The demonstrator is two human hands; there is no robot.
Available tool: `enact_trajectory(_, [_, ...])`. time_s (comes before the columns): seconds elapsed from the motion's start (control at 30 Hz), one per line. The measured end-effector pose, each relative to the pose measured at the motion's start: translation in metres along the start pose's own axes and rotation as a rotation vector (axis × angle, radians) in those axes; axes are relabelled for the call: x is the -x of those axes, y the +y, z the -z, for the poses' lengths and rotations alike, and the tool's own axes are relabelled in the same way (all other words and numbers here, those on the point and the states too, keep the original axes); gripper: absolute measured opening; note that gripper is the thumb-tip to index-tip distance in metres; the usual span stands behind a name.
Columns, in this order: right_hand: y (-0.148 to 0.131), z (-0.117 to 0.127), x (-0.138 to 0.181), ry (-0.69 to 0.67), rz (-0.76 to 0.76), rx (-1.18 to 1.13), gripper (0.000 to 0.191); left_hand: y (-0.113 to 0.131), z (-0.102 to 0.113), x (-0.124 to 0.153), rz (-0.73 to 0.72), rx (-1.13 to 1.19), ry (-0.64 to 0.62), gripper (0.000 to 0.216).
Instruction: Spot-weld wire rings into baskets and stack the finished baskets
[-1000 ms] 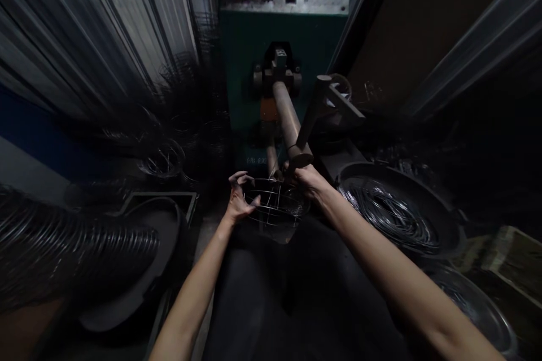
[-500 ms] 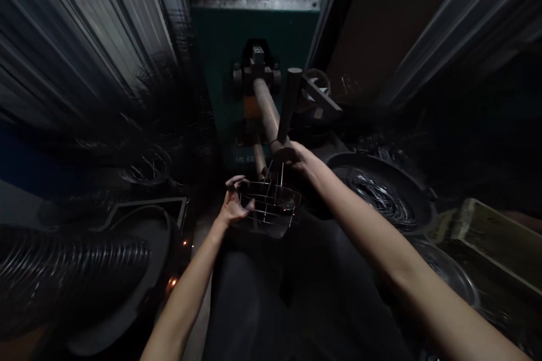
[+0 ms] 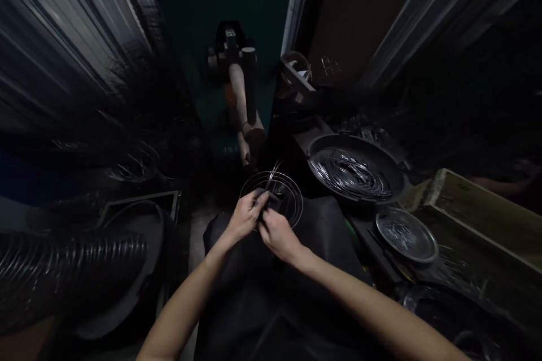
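Note:
In the head view a round wire basket (image 3: 301,198), made of thin concentric rings with crossing wires, is over my lap. My left hand (image 3: 246,215) is closed at its near left side, fingers curled on the wire. Right beside it, my right hand (image 3: 279,232) is closed with the fingers bent inward. Something dark lies between the two hands; blur and shadow hide what it is. Just beyond the basket are the metal arms (image 3: 239,90) of a green machine (image 3: 182,28), apart from the basket.
At right stand a dark round pan (image 3: 315,149) of bent wires, a smaller round dish (image 3: 432,248) with short metal pieces and a yellowish crate (image 3: 486,208). Many stacked wire rings (image 3: 76,259) lie at left near a dark tub (image 3: 144,293). Corrugated panels flank the machine.
The wire basket has come away from the machine's arms toward my lap and now shows its round face. My right hand has left the machine arm and joined my left. The view has shifted.

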State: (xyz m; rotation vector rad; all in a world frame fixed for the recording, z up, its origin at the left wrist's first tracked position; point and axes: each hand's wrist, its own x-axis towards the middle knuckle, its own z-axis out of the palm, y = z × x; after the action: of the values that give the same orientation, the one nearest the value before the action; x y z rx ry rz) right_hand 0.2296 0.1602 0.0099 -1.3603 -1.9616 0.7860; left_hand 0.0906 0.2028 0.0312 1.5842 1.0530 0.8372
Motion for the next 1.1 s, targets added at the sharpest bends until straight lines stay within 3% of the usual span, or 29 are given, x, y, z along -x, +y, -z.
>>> enact_trajectory(0.07, [-0.001, 0.016, 0.014, -0.131, 0.127, 0.07, 0.02, 0.015, -0.009, 0.0, 0.047, 0.056, -0.02, 0.037])
enact_trajectory(0.1, [0.001, 0.033, 0.018, -0.121, 0.183, 0.096, 0.022, 0.02, -0.009, 0.003, 0.056, 0.05, -0.014, 0.036])
enact_trajectory(0.17, [0.006, 0.075, 0.02, 0.078, 0.246, 0.169, 0.025, 0.03, -0.003, 0.01, 0.037, -0.003, -0.019, 0.035])
enact_trajectory(0.23, [0.012, 0.115, 0.012, 0.26, 0.216, 0.296, 0.031, 0.042, 0.009, 0.017, -0.013, -0.069, -0.067, 0.033])
enact_trajectory(0.3, [0.015, 0.139, 0.0, 0.239, 0.228, 0.35, 0.035, 0.056, 0.02, 0.019, -0.062, -0.124, -0.119, 0.032])
enact_trajectory(0.37, [0.013, 0.146, -0.009, 0.149, 0.26, 0.339, 0.033, 0.068, 0.029, 0.017, -0.1, -0.162, -0.102, 0.031])
enact_trajectory(0.5, [0.011, 0.129, -0.004, 0.093, 0.169, 0.243, 0.026, 0.065, 0.032, 0.007, -0.055, -0.17, 0.004, 0.033])
enact_trajectory(0.67, [0.044, 0.095, 0.007, -0.135, -0.037, 0.242, 0.03, 0.003, 0.013, -0.001, 0.142, -0.235, -0.098, 0.038])
enact_trajectory(0.8, [0.067, 0.073, -0.002, -0.181, 0.082, 0.204, 0.034, -0.038, 0.002, 0.006, 0.01, -0.559, -0.025, 0.032])
enact_trajectory(0.93, [0.071, 0.059, -0.011, -0.209, 0.108, 0.339, 0.04, -0.057, 0.005, 0.012, -0.088, -0.893, -0.005, 0.031])
enact_trajectory(1.1, [0.067, 0.052, -0.021, -0.34, 0.063, 0.715, 0.051, -0.06, 0.004, 0.006, -0.074, -0.94, -0.012, 0.037])
